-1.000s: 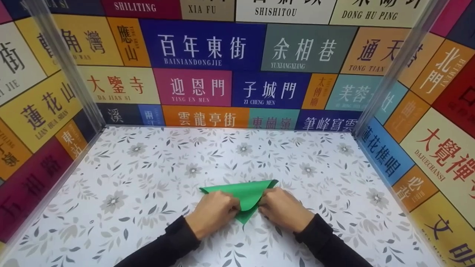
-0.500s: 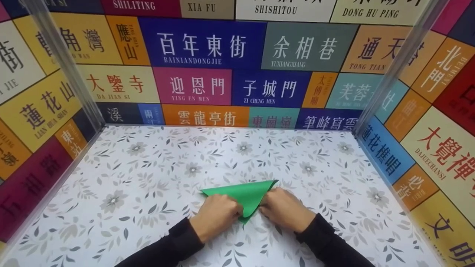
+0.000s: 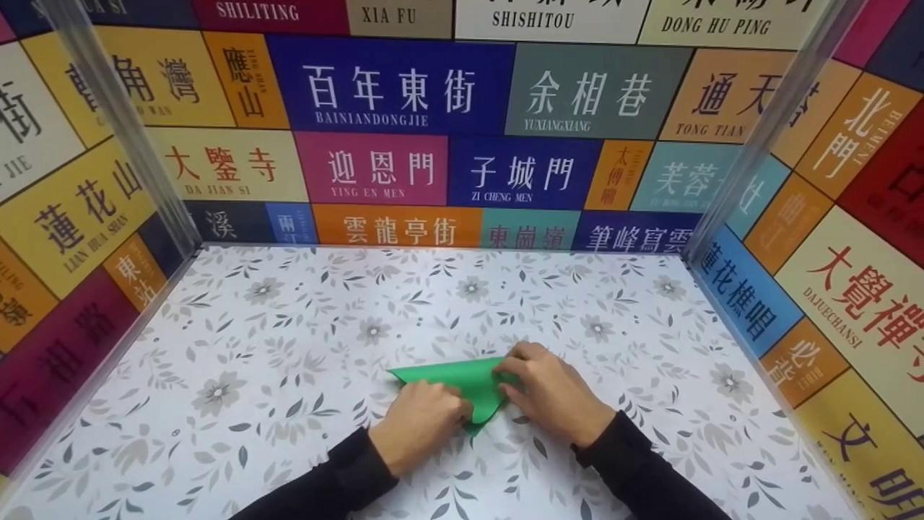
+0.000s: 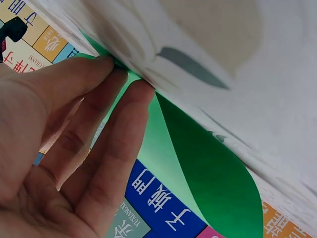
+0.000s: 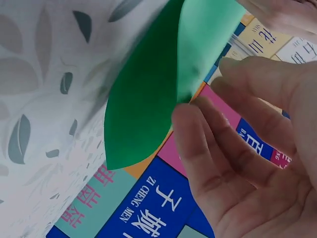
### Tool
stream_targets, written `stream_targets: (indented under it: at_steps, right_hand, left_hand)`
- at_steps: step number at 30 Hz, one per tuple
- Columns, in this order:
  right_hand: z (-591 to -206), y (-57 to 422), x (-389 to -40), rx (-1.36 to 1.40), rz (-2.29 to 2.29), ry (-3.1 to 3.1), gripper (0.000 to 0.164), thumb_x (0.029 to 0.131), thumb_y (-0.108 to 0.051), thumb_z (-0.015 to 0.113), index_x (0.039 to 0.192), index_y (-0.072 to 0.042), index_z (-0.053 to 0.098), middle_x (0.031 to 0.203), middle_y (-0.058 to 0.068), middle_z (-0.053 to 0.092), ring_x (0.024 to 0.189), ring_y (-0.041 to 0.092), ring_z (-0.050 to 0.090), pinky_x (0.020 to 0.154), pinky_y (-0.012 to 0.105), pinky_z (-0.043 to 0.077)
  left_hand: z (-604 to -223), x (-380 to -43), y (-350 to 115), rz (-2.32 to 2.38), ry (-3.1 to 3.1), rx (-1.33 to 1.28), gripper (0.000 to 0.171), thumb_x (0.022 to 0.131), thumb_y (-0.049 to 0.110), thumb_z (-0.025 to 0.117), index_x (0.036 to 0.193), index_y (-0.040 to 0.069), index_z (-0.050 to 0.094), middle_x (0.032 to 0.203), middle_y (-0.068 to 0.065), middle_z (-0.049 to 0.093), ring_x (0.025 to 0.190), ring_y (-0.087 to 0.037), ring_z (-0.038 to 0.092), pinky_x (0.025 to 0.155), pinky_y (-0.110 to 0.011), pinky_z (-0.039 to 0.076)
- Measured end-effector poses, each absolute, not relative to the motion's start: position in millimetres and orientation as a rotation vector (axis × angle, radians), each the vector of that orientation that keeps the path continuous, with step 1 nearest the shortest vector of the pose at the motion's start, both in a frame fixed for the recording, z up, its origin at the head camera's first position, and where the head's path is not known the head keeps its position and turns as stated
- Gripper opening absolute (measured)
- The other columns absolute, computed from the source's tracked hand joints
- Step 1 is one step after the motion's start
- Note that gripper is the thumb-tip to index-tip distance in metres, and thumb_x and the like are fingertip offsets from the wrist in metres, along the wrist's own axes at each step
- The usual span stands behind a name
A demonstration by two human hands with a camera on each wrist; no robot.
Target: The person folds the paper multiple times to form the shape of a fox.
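A sheet of green paper (image 3: 465, 374), folded over into a curved triangle, lies on the patterned tabletop. My left hand (image 3: 426, 417) holds its lower left part; in the left wrist view thumb and fingertips (image 4: 141, 89) come together on the paper low against the table. At the paper's right side is my right hand (image 3: 548, 390), its fingers loosely bent. The right wrist view has fingertips (image 5: 185, 111) touching the paper's edge, with the thumb and another finger apart from it. The upper layer of the sheet (image 5: 133, 114) bulges up, unflattened. The left hand covers part of the paper.
A white tabletop (image 3: 289, 325) with grey leaves and flowers spreads around the hands. Walls of colourful name panels (image 3: 404, 87) enclose it at the back and both sides, with clear strips (image 3: 772, 130) at the corners.
My right hand has loosened its curled fingers and shifted up over the paper's right corner. The left hand moved slightly right, and the upper layer came down over the lower tip.
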State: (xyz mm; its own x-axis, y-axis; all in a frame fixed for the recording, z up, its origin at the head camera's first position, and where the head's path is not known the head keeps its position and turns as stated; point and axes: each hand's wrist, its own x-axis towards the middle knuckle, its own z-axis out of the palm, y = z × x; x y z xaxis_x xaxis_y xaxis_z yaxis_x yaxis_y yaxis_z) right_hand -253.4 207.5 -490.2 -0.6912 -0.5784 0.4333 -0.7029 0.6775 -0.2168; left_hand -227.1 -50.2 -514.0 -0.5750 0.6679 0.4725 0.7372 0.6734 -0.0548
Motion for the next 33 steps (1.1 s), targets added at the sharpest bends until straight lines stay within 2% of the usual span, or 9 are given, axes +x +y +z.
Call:
stream_targets:
  at_steps: [4, 9, 15, 21, 33]
  right_hand:
    - [-496, 205, -258, 1.024, 0.507, -2.572, 0.035, 0.093, -0.007, 0.096, 0.127, -0.008, 0.088, 0.123, 0.012, 0.078, 0.113, 0.029, 0.076, 0.094, 0.043, 0.071]
    - [-497, 202, -262, 1.012, 0.502, -2.627, 0.035, 0.095, -0.008, 0.094, 0.129, -0.007, 0.087, 0.127, 0.012, 0.079, 0.119, 0.03, 0.075, 0.099, 0.046, 0.07]
    - [-497, 198, -268, 1.015, 0.492, -2.646, 0.033, 0.097, -0.011, 0.093, 0.13, -0.007, 0.087, 0.128, 0.01, 0.079, 0.118, 0.029, 0.074, 0.097, 0.044, 0.071]
    - [-500, 194, -272, 1.002, 0.506, -2.697, 0.032, 0.098, -0.013, 0.092, 0.13, -0.008, 0.087, 0.128, 0.009, 0.08, 0.119, 0.03, 0.074, 0.099, 0.047, 0.07]
    - [-503, 192, -278, 1.026, 0.546, -2.731, 0.031, 0.097, -0.011, 0.092, 0.128, -0.008, 0.087, 0.126, 0.01, 0.082, 0.117, 0.032, 0.077, 0.098, 0.049, 0.07]
  left_hand:
    - [-515, -227, -51, -0.201, -2.415, -1.087, 0.02, 0.088, 0.004, 0.089, 0.084, 0.023, 0.089, 0.078, 0.007, 0.082, 0.067, -0.013, 0.074, 0.062, -0.032, 0.064]
    - [-514, -226, -52, -0.199, -2.413, -1.085, 0.02, 0.087, 0.003, 0.089, 0.083, 0.023, 0.089, 0.078, 0.007, 0.081, 0.065, -0.014, 0.074, 0.061, -0.033, 0.063]
    - [-514, -226, -52, -0.154, -2.408, -1.067, 0.021, 0.088, 0.006, 0.09, 0.084, 0.026, 0.089, 0.078, 0.008, 0.08, 0.064, -0.014, 0.072, 0.059, -0.033, 0.061]
    - [-513, -226, -51, -0.111, -2.396, -1.051, 0.019, 0.09, 0.011, 0.093, 0.085, 0.029, 0.089, 0.08, 0.009, 0.082, 0.068, -0.011, 0.074, 0.06, -0.03, 0.062]
    - [-514, -233, -56, -0.262, -2.463, -1.113, 0.013, 0.092, 0.013, 0.093, 0.089, 0.025, 0.091, 0.089, 0.007, 0.084, 0.08, -0.014, 0.079, 0.069, -0.029, 0.067]
